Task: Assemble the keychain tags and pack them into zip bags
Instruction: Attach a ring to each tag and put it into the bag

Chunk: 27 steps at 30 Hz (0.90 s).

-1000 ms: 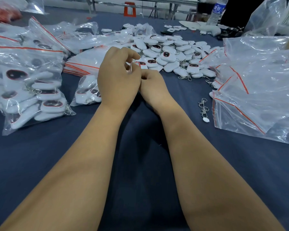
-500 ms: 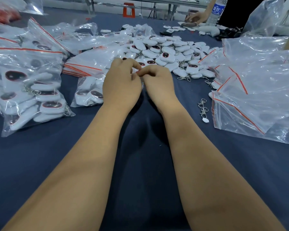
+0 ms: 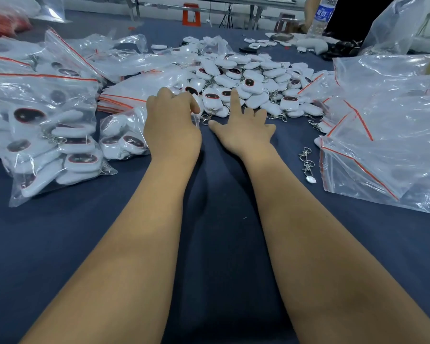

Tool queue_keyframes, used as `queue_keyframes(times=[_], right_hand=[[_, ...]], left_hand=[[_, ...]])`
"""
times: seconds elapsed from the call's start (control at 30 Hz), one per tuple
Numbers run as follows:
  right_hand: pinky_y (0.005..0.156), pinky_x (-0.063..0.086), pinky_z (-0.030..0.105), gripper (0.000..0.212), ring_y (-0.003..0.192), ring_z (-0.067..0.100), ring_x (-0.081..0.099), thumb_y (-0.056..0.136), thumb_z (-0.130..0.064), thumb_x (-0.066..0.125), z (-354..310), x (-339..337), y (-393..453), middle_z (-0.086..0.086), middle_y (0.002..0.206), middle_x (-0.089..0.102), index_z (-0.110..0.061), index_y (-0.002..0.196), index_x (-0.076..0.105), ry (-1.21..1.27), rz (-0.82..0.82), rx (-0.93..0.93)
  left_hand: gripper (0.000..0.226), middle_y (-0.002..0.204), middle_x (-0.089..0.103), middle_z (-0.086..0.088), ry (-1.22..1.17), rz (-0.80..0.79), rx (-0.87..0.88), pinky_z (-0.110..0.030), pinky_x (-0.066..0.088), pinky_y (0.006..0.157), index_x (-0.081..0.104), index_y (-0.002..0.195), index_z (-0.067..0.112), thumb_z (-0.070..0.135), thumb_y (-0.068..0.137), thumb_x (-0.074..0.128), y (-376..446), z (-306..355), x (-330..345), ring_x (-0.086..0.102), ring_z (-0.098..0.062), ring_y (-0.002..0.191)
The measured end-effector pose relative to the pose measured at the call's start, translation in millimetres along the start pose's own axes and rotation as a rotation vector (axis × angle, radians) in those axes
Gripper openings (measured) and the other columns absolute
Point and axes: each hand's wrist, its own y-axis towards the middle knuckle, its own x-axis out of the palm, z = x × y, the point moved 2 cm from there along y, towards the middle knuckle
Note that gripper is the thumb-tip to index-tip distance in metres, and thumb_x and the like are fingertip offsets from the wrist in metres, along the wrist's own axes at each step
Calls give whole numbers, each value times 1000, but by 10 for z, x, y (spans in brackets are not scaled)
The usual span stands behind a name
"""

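Heap of white oval plastic keychain tags (image 3: 248, 78) w/ dark red-rimmed faces is lying mid-table on dark blue cloth (image 3: 224, 219). Left hand (image 3: 171, 130) is sitting at heap's near edge, fingers curled, pinching a small clear zip bag (image 3: 196, 117). Right hand (image 3: 246, 130) is lying beside it, fingers spread apart, index pointing into heap. Filled clear red-striped zip bags (image 3: 47, 135) are lying left; empty ones (image 3: 382, 145) right; loose metal clasps (image 3: 307, 162) near right forearm.

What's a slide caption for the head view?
Right hand reaches fingers-spread into the loose keychain tags while the left hand pinches a tag at the pile's edge, zip bags alongside.
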Motion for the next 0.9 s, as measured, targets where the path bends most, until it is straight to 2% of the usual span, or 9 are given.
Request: queue_keyframes(times=[0.07,0.13,0.27,0.4,0.5,0.57,0.63,0.73,0.9], right_hand=[[108,21,57,76,145,35,12,94,-68,32,-9,-3,33,12,158,23,-36,156,2,-72,-1,-19],[108,21,56,66,143,34,15,94,-68,32,-6,-7,53,10,155,25,-41,153,19,-81,6,-30],[101,28,50,39,129,30,32,90,-53,51,23,-18,42,3,133,45,-33,124,53,90,124,-56],[98,34,45,13,111,22,47,94,-35,49,48,-72,50,-5,109,60,-27,97,59,317,163,-69],[88,42,38,25,82,16,49,99,-28,42,92,-98,33,-8,79,52,-24,76,49,654,192,-24],[71,47,27,24,74,15,55,101,-26,42,120,-124,-2,-7,79,52,-22,79,49,918,205,17],[59,47,19,17,64,13,66,102,-23,42,145,-153,-33,-4,87,58,-18,92,55,1088,201,48],[53,46,21,18,50,8,62,100,-19,48,165,-166,-70,2,90,65,-11,104,63,1188,187,59],[57,49,19,22,61,11,65,92,-4,60,128,-163,-169,13,95,68,-1,115,60,1378,47,59]], left_hand=[[29,99,38,1,-2,-9,2,-32,29,66,67,100,20,1,82,55,-2,14,4,44,-28,111],[28,104,45,-3,-4,-21,2,-32,30,67,67,100,21,2,83,54,-11,32,17,43,-27,113],[27,111,45,-5,-16,-17,29,-31,30,68,67,99,19,4,82,54,-33,51,47,40,-25,113],[32,115,47,-2,14,-36,90,-31,31,67,69,100,21,1,79,55,-32,59,79,38,-24,113],[34,116,52,1,14,-60,111,-31,32,70,70,103,22,3,79,54,-20,47,106,38,-25,116],[31,116,55,3,19,-72,116,-31,32,72,70,104,24,9,82,55,-14,48,126,38,-25,117],[26,115,59,5,24,-72,128,-31,32,75,70,105,25,18,86,54,-8,56,143,39,-25,118],[30,108,63,10,-103,-51,81,-30,35,79,66,115,29,27,91,48,-6,71,133,40,-21,119],[37,95,51,21,-232,-61,9,-25,31,79,56,128,39,34,91,49,-19,66,110,45,-11,114]])
